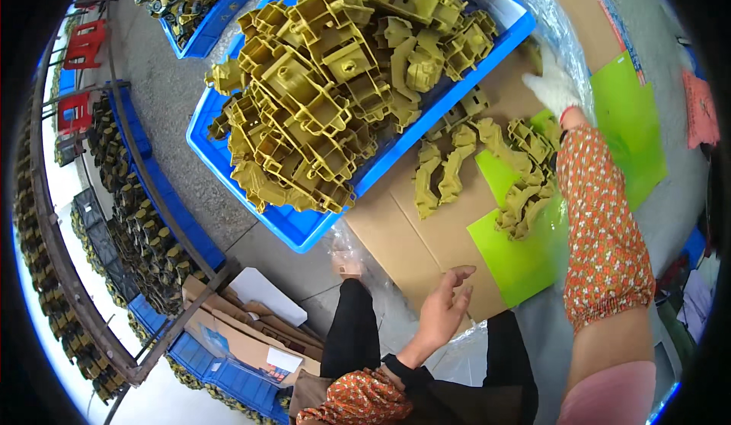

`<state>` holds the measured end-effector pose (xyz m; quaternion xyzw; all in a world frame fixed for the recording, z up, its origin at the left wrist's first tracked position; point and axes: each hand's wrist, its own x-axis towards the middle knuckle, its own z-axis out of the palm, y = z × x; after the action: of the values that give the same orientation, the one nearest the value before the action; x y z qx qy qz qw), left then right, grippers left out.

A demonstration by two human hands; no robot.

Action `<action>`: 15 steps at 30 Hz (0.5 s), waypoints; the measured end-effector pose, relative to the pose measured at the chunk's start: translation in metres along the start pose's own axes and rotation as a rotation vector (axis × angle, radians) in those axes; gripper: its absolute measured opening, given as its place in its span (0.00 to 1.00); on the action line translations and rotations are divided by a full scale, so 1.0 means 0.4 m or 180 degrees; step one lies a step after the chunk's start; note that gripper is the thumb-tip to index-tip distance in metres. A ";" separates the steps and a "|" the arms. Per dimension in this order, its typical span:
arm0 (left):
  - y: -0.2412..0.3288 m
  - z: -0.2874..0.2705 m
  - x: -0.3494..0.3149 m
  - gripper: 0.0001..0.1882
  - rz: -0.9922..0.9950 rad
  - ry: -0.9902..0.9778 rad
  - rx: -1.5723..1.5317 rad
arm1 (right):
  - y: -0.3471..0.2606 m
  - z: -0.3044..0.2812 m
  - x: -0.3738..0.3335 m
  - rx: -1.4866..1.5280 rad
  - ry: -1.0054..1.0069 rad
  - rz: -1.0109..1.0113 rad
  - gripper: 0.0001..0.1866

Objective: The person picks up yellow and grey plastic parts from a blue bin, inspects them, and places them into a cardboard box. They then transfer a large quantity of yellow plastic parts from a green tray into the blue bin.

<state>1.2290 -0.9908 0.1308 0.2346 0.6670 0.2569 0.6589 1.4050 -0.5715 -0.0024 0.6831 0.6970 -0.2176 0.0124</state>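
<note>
My left hand [443, 308], bare, hovers over the cardboard sheet [415, 235] near its front edge. Its fingers are loosely bent and apart, with nothing in them. Farther off on the right, my right hand [553, 90] wears a white glove and reaches to the cardboard's far side beside clear plastic film [560, 22]. Its thumb stands away from the fingers, whose tips are blurred; no held thing shows. Between the hands lie several olive-yellow moulded plastic parts [459, 162], some on bright green sheets [518, 261]. More such parts [304, 82] are heaped in a blue crate [293, 231].
A second blue crate [199, 33] with dark and olive parts stands at the far left. On the left a metal-framed rack [126, 128] runs past rows of filled crates. Flattened cardboard boxes [244, 334] lie near my left knee, and red stools [85, 44] stand beyond.
</note>
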 end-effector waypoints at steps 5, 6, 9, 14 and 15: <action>-0.001 -0.024 0.006 0.19 -0.0193 -0.0169 0.0192 | 0.037 -0.002 0.031 -0.0743 0.0216 0.0402 0.47; -0.001 -0.028 0.005 0.19 -0.0199 -0.0139 0.0186 | 0.033 -0.012 0.029 -0.0780 0.0112 0.0368 0.44; 0.009 -0.023 0.006 0.19 -0.0172 -0.0190 0.0170 | 0.116 -0.011 0.038 -0.1003 0.0118 0.0242 0.31; 0.020 -0.028 0.012 0.20 -0.0295 -0.0209 0.0031 | 0.107 -0.019 -0.059 0.0395 0.0148 0.0042 0.30; 0.020 -0.027 0.012 0.20 -0.0239 -0.0161 0.0032 | 0.104 -0.022 -0.089 0.0930 0.0260 -0.0116 0.31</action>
<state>1.2178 -0.9818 0.1323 0.2191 0.6597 0.2227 0.6836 1.4494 -0.6037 0.0048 0.6731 0.6702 -0.2890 -0.1195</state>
